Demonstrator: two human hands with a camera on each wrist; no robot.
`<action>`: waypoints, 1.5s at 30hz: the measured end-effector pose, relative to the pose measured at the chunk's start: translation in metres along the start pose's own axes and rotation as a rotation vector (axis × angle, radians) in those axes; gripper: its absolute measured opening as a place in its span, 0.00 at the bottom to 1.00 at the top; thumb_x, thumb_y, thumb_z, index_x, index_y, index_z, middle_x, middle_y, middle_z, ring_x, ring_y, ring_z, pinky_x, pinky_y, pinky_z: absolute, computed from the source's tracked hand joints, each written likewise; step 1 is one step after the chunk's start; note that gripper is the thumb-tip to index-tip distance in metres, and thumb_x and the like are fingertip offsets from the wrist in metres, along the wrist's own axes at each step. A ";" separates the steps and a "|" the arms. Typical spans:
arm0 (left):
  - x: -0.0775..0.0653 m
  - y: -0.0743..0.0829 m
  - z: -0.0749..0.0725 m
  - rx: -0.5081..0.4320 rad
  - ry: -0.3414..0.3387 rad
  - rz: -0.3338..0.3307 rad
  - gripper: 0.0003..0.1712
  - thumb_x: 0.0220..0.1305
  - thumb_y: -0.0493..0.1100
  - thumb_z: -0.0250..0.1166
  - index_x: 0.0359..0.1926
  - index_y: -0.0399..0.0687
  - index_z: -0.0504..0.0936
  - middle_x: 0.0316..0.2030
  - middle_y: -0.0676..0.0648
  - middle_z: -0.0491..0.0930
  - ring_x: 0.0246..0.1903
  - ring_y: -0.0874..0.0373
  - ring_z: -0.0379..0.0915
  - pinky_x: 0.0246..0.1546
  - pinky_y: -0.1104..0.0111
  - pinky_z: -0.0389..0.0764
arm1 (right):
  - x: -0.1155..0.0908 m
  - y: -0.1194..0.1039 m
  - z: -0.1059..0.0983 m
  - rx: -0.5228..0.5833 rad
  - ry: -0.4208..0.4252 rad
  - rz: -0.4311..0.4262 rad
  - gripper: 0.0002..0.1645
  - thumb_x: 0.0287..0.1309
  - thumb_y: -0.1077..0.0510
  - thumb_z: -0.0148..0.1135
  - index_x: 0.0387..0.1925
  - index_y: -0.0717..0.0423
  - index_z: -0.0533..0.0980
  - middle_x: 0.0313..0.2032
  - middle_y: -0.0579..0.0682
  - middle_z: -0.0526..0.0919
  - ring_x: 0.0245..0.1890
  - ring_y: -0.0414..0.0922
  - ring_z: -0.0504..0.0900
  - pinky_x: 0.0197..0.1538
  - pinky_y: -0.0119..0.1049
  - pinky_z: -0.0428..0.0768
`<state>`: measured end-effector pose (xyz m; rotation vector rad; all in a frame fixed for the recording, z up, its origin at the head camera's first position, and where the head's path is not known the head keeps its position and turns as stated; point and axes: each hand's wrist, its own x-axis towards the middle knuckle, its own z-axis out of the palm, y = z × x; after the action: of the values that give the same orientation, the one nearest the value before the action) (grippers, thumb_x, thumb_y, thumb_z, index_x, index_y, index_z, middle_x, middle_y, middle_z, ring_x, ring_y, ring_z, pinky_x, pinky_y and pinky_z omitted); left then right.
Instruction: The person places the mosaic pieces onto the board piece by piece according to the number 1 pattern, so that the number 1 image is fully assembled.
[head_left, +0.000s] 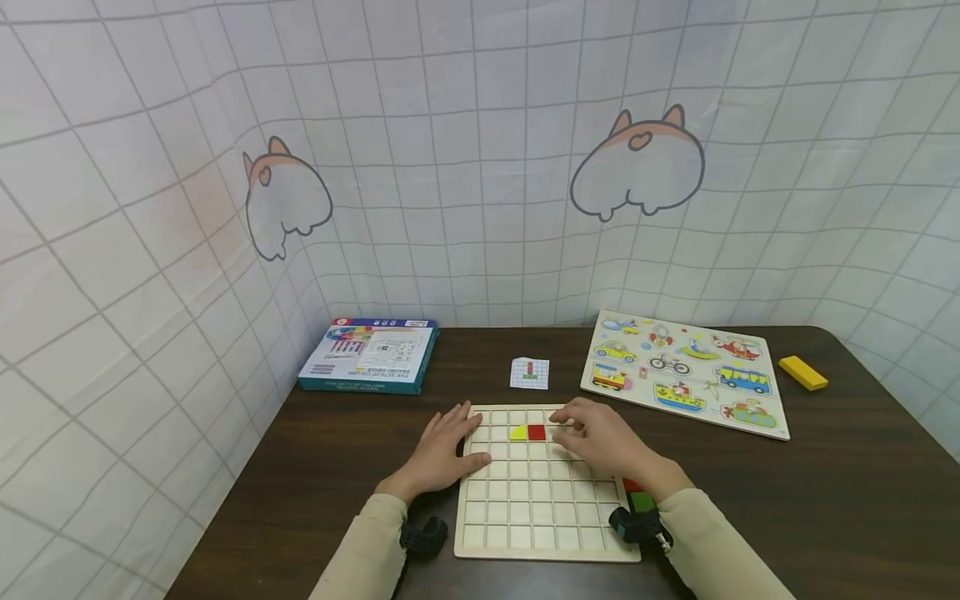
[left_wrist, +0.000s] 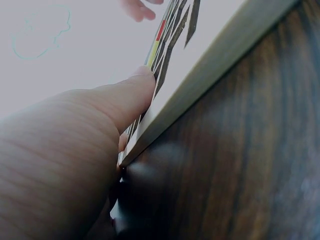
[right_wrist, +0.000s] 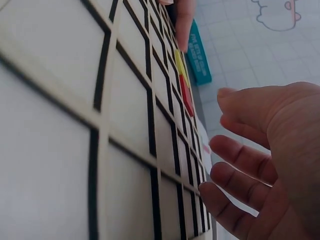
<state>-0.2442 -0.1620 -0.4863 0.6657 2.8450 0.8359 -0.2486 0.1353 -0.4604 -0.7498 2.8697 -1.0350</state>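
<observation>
A wooden grid board lies on the table. In its upper part, a yellow tile with one rounded or slanted corner sits beside a red square tile. My left hand rests on the board's left edge, fingers spread and thumb over the rim. Just right of the red tile, my right hand hovers above the grid. In the right wrist view its fingers are loosely bent, apart from the thumb, with nothing between them. Partly hidden under the right wrist are a green block and a red one.
Behind the board lies a small pattern card showing a red and green figure. A blue-and-white box stands at the back left. At the back right are a vehicle picture puzzle and a yellow block. A checked curtain encloses the table.
</observation>
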 end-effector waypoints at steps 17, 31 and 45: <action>0.001 -0.001 -0.003 0.019 0.002 0.010 0.41 0.66 0.59 0.62 0.73 0.45 0.62 0.76 0.41 0.48 0.75 0.46 0.40 0.72 0.46 0.37 | -0.028 0.026 -0.026 -0.028 0.081 0.036 0.16 0.64 0.53 0.64 0.51 0.54 0.81 0.42 0.44 0.82 0.35 0.40 0.74 0.40 0.40 0.76; 0.001 -0.002 -0.002 0.028 0.000 -0.006 0.42 0.66 0.61 0.61 0.73 0.46 0.63 0.76 0.42 0.48 0.75 0.47 0.40 0.73 0.47 0.37 | -0.048 0.052 -0.044 -0.035 0.101 0.087 0.15 0.63 0.53 0.65 0.50 0.54 0.82 0.46 0.48 0.84 0.44 0.46 0.81 0.45 0.45 0.80; 0.000 -0.001 0.000 0.010 -0.004 0.001 0.42 0.66 0.61 0.61 0.73 0.47 0.62 0.76 0.42 0.47 0.75 0.47 0.39 0.73 0.48 0.36 | -0.055 0.071 -0.061 -0.069 -0.022 0.118 0.11 0.60 0.50 0.67 0.41 0.50 0.83 0.35 0.40 0.83 0.37 0.40 0.79 0.41 0.41 0.79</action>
<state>-0.2446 -0.1626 -0.4862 0.6696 2.8469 0.8204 -0.2407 0.2436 -0.4638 -0.5827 2.9036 -0.9125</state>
